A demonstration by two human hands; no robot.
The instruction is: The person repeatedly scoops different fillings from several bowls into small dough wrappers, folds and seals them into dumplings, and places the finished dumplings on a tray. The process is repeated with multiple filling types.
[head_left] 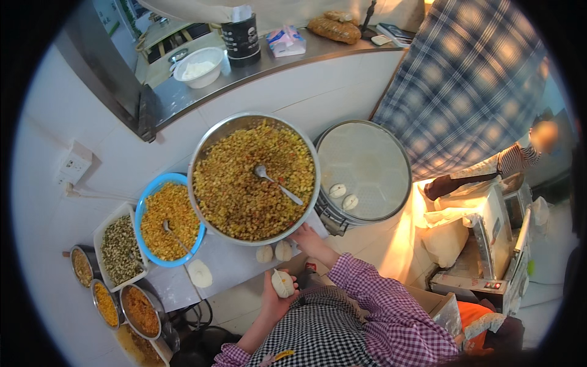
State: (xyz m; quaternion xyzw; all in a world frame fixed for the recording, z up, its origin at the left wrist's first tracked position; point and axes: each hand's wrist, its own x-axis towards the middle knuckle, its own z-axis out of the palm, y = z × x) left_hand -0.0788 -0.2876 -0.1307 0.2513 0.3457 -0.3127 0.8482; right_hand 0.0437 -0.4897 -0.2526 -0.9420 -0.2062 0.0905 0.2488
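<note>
In my left hand (276,296) rests a pleated, filled dough bun (282,283), palm up below the table edge. My right hand (306,238) reaches to the table at the lower right rim of a large steel basin (197,202); its fingertips are partly hidden and I cannot tell whether they grip anything. Two shaped buns (264,253) lie side by side just left of that hand. A flat dough round (200,274) lies farther left. Chopped filling (238,183) fills the basin, with a metal spoon (279,186) in it. Two more buns (338,190) sit on a round steamer tray (367,160).
A blue bowl (146,243), a white tub (101,261) and several steel bowls (160,316) of fillings stand at the left. On the ledge are a white bowl of flour (198,69), tissues (286,41) and bread (334,30). A checked curtain hangs right; boxes stand below.
</note>
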